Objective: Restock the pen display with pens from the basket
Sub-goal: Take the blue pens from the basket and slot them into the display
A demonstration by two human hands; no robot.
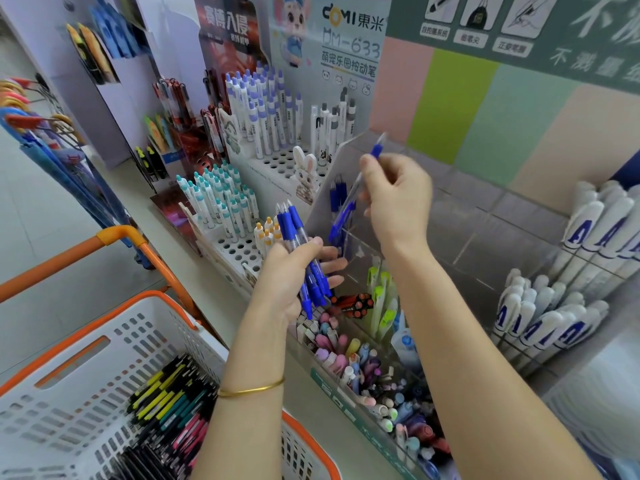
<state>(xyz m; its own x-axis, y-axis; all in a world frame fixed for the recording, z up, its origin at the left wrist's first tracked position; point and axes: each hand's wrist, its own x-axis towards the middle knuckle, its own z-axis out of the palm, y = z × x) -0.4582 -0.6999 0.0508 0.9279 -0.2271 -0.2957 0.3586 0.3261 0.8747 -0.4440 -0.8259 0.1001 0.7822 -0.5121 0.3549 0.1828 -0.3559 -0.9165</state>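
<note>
Nearest to me, the basket [145, 341] sits low on the left, holding a heap of loose pens [173, 407] in yellow, teal, pink and black, too tangled to count. Above it my left hand [287, 275] is curled round a bunch of blue pens [294, 233] with one end up. I count three ends plainly, and more barrels may hide behind them. Further out, my right hand [398, 202] pinches a single blue pen [344, 213] between thumb and fingers. It is tilted, its lower end down at the clear display bin [349, 147], though I cannot tell whether it is inside yet. To do this well I would bring the pen upright and steer it into the back compartment beside the standing blue pens [337, 194]. There are about three of those, though blur leaves that unsure. I would release only once the pen's end is below the wall, keeping the left bunch off the rim.
</note>
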